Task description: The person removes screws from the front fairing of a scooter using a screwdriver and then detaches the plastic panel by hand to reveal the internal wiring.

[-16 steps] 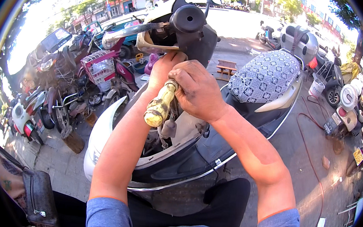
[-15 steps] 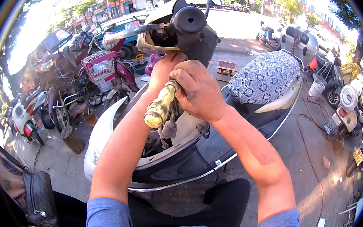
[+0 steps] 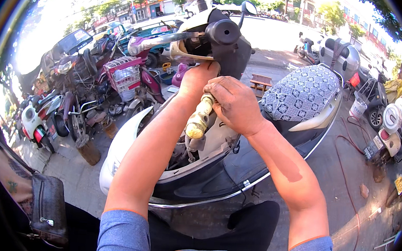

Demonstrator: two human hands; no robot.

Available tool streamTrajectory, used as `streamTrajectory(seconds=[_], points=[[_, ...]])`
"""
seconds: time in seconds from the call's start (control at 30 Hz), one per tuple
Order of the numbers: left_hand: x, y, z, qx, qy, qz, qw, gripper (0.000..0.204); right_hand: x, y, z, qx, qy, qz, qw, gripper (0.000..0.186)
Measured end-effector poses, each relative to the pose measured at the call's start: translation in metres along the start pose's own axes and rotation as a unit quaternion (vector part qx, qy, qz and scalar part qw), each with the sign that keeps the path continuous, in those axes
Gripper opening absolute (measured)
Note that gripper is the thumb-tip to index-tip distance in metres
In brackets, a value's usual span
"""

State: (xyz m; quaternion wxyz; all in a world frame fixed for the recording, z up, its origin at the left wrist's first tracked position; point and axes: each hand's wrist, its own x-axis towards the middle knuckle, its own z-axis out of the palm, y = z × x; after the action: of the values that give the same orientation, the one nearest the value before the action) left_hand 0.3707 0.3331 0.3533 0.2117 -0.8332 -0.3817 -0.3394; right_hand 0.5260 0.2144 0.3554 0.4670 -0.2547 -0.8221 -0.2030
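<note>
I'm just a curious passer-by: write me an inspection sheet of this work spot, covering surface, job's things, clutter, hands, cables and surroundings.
Surface: grey pavement, partly sunlit.
Job's things: scooter with its body opened up; yellowish handle above the opening.
Clutter: brick, wood stump, white bucket.
Hands: right hand closed at the handle's upper end; left hand beneath the front panel, fingertips hidden, grip unclear.
Cables: reddish hose or cable lying on the pavement.
Surroundings: parked two-wheelers, trees, street; someone with a dark bag at lower left.
</note>
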Motion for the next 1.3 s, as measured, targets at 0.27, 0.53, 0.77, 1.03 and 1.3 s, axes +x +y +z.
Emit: streamTrajectory(seconds=[0.27, 0.53, 0.77, 1.03, 1.3], points=[[0.009, 0.013, -0.014, 0.117, 0.014, 0.068, 0.991, 0.013, -0.014, -0.012, -0.013, -0.012, 0.057, 0.015, 0.998, 0.035], [0.002, 0.019, 0.002, 0.173, 0.053, 0.016, 0.983, 0.03, -0.133, -0.035, -0.024, 0.255, 0.448, 0.304, 0.801, 0.012], [0.014, 0.044, -0.017, 0.103, -0.097, -0.121, 0.982, 0.039, -0.334, 0.007, 0.025, 0.217, 0.451, 0.62, 0.604, 0.012], [0.016, 0.028, -0.017, 0.171, -0.122, -0.078, 0.975, 0.045, -0.374, 0.004, 0.06, 0.156, 0.268, 0.72, 0.621, 0.017], [0.028, -0.075, 0.018, 0.43, -0.139, 0.21, 0.867, 0.033, -0.418, 0.034, 0.086, 0.096, 0.267, 0.741, 0.608, 0.017]])
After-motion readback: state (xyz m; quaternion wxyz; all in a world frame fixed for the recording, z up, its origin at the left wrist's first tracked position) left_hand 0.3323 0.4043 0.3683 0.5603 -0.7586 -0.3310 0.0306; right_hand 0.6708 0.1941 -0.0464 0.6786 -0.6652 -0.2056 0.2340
